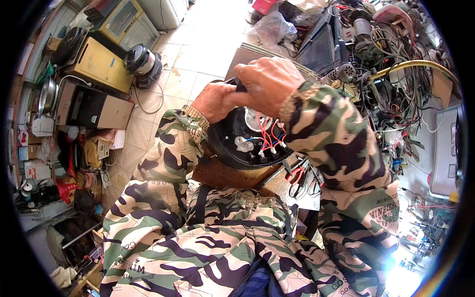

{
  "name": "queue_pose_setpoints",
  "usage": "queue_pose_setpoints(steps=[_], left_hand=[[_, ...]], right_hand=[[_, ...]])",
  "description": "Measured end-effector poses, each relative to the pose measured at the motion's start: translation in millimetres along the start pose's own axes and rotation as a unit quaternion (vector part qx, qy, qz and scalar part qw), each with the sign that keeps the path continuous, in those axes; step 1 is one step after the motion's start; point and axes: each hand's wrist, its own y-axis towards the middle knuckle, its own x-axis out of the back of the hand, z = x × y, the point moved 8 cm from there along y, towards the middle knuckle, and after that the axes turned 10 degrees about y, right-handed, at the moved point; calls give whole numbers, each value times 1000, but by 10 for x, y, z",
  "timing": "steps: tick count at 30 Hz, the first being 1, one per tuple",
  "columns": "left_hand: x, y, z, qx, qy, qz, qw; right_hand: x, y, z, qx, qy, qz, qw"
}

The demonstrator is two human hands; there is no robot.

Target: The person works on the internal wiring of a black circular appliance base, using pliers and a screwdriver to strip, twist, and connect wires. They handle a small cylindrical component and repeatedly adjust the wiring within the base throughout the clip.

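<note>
A round black appliance housing sits open in front of me on a brown work surface. Red and blue wires with pale connectors run inside it, beside a whitish round part and a smaller pale fitting. My left hand and my right hand meet over its far rim. Both have curled fingers, closed around something dark between them. What they grip is mostly hidden behind the fingers and cannot be named.
Red-handled pliers and other hand tools lie right of the housing, near my right forearm. A heap of cables and motor parts crowds the right. Shelved appliances, among them a yellow cabinet, line the left; a rice cooker stands near the tiled floor.
</note>
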Motion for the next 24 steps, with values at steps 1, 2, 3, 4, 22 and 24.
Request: queue_pose_setpoints(steps=[1,2,3,4,22,24], left_hand=[[25,-38,26,46,-85,-8,995],[26,-44,22,32,-86,-18,996],[12,-47,28,18,-87,-27,996],[17,-45,20,2,-88,-35,996],[-83,68,-99,-45,-86,-22,995],[-67,77,-153,-71,-93,-28,993]], right_hand=[[-3,-4,-44,47,40,-20,998],[51,-8,-6,91,79,-39,992],[78,-39,17,110,66,-55,990],[-16,-27,-60,40,15,-19,999],[124,-278,45,12,-37,-150,988],[47,-314,-54,-98,-98,-107,985]])
